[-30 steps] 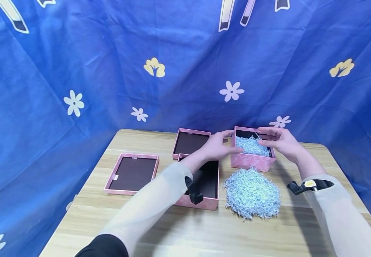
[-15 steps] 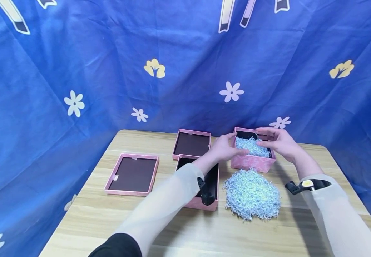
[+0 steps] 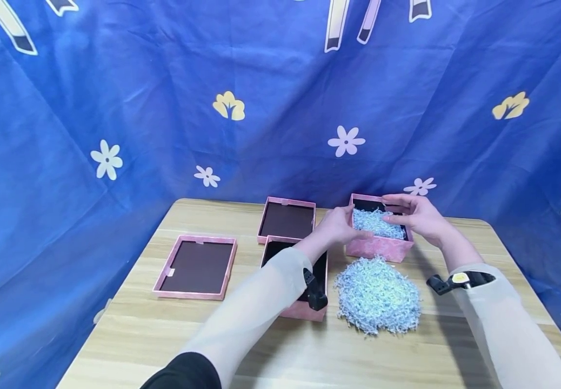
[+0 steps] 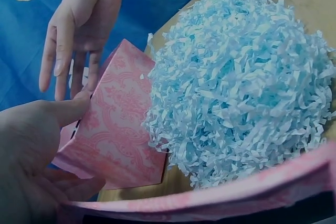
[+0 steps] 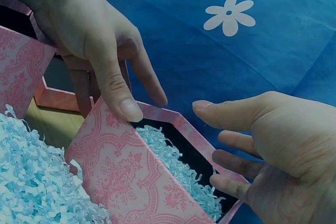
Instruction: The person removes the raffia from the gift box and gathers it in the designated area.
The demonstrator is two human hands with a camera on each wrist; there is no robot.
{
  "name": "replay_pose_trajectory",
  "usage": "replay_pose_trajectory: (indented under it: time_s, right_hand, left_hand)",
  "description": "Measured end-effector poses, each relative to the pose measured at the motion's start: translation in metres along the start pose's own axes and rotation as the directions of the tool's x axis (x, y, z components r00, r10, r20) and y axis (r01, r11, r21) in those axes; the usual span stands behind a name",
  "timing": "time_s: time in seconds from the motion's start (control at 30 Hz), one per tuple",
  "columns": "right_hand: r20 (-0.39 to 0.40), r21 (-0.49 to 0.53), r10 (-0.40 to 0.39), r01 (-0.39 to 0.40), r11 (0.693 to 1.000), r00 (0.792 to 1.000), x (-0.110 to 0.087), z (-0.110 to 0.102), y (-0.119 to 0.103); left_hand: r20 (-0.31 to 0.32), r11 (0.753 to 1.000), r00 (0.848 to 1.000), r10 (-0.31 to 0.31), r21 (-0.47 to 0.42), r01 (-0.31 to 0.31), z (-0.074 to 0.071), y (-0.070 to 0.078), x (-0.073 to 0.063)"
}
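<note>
A small pink patterned box [image 3: 380, 249] with a black inside stands at the back right in the head view. Light blue shredded paper [image 3: 376, 223] fills much of it, lower toward the back. My left hand [image 3: 337, 227] grips its near left corner, thumb over the front edge and fingers along the left side. At the right rim is my right hand [image 3: 418, 214], fingers loosely extended and thumb apart; the right wrist view shows these fingers [image 5: 231, 161] against the rim. A loose pile of the same shredded paper [image 3: 378, 294] lies in front of the box.
A bigger pink box [image 3: 305, 310] with a black inside stands left of the pile, partly hidden under my left forearm. Behind it lies a shallow pink lid [image 3: 287, 219], with another lid [image 3: 198, 267] further left. A blue curtain [image 3: 280, 108] hangs behind the wooden table [image 3: 129, 324].
My left hand and forearm have shifted a little to the right along the small box. The right hand has barely moved. The head view has tilted slightly.
</note>
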State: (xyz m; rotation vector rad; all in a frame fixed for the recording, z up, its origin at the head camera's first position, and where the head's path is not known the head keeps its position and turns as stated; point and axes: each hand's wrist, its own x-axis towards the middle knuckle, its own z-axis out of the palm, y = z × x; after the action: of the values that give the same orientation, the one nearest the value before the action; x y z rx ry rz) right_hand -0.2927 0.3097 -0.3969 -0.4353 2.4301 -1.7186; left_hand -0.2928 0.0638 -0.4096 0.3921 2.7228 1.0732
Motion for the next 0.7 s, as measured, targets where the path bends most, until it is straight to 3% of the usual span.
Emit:
replay_pose_trajectory:
  time_s: [0.23, 0.53, 0.7]
  right_hand:
    - [0.001, -0.007, 0.0, 0.0, 1.0, 1.0, 0.002, -0.002, 0.005]
    - [0.023, 0.006, -0.013, 0.013, 1.0, 1.0, 0.005, 0.0, 0.01]
    - [0.046, 0.044, 0.002, -0.004, 0.999, 0.999, 0.008, 0.003, 0.011]
  left_hand:
    - [-0.004, 1.0, 1.0, 0.002, -0.03, -0.002, 0.002, -0.001, 0.002]
    - [0.041, 0.996, 0.999, 0.0, -0.09, 0.003, 0.003, -0.006, 0.004]
    - [0.013, 0.996, 1.0, 0.009, -0.087, -0.008, 0.004, -0.008, 0.003]
